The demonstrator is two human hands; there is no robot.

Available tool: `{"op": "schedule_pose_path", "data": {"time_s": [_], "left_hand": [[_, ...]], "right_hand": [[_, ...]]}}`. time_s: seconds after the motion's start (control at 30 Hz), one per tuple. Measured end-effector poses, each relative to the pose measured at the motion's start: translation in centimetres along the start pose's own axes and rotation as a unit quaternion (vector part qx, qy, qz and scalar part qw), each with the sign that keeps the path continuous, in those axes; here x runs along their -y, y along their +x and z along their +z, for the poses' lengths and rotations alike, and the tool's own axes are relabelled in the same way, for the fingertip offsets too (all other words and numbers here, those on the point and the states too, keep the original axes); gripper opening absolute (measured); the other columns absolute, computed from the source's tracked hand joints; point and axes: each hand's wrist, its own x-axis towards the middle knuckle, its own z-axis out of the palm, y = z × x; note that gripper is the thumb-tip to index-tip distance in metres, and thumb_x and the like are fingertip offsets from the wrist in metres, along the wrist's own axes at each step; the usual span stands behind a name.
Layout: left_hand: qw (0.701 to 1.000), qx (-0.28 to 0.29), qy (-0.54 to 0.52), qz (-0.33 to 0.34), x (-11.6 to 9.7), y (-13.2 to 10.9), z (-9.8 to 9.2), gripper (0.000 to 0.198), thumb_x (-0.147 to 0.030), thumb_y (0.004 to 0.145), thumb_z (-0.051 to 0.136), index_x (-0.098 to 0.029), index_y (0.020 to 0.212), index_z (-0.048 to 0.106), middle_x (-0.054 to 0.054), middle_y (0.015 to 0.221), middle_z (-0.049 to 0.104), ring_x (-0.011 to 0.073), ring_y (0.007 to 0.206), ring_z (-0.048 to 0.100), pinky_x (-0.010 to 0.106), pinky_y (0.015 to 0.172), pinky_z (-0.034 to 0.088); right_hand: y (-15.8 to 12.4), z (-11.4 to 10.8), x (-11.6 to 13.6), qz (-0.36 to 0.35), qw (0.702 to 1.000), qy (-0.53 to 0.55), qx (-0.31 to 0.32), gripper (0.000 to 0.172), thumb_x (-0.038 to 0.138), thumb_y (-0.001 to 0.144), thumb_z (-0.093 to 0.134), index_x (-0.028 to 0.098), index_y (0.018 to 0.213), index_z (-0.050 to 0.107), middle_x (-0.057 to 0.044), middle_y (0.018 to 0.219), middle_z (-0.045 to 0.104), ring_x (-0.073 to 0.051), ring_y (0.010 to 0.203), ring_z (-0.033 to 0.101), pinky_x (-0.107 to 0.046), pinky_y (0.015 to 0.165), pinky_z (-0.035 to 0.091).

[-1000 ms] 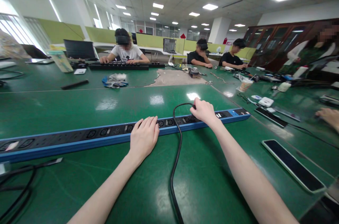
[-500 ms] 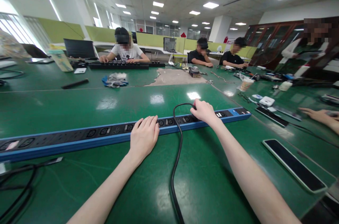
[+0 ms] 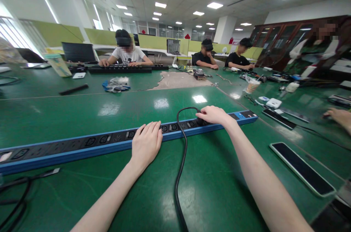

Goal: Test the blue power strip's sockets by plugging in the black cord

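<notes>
Power strip (image 3: 109, 147) lies on the table (image 3: 148, 195), well short of its far edge; left hand (image 3: 146, 142) rests palm-down, unclenched, across the strip, seemingly bracing it; right hand (image 3: 212, 115) pinches a plug (image 3: 201, 121) near the strip's right end.

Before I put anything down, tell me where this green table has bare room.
Bare patches: one between the blue power strip and the gloves; nearer, one between the left forearm and the black cable. It is crowded on the right, around the cup and white box, and at the lower left, where looped cables lie.
</notes>
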Motion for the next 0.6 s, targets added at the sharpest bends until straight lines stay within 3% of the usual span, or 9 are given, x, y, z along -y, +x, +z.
{"op": "schedule_pose_path", "data": {"time_s": [0.33, 0.6], "left_hand": [[1.000, 0.000, 0.010, -0.002, -0.1, 0.0, 0.1, 0.046, -0.031, 0.107, 0.041, -0.022, 0.147, 0.062, 0.011, 0.144, 0.068, 0.0289, 0.134, 0.063, 0.051, 0.120, 0.039], [1.000, 0.002, 0.007, -0.005, -0.1, 0.1, 0.0, 0.046, -0.032, 0.107, 0.042, -0.022, 0.147, 0.062, 0.011, 0.143, 0.069, 0.0291, 0.134, 0.063, 0.050, 0.121, 0.038]], "right_hand": [[0.7, 1.3, 3.1, 0.033, 0.996, -0.079, -0.036, 0.047, 0.044, 0.102, 0.045, 0.013, 0.112, 0.079, -0.025, 0.114, 0.077, -0.037, 0.106, 0.074, -0.044, 0.089, 0.054], [0.0, 0.7, 1.7, -0.011, 0.999, -0.052, 0.003, 0.047, 0.051, 0.101, 0.047, 0.016, 0.106, 0.078, -0.022, 0.109, 0.078, -0.035, 0.098, 0.076, -0.041, 0.080, 0.055]]}}
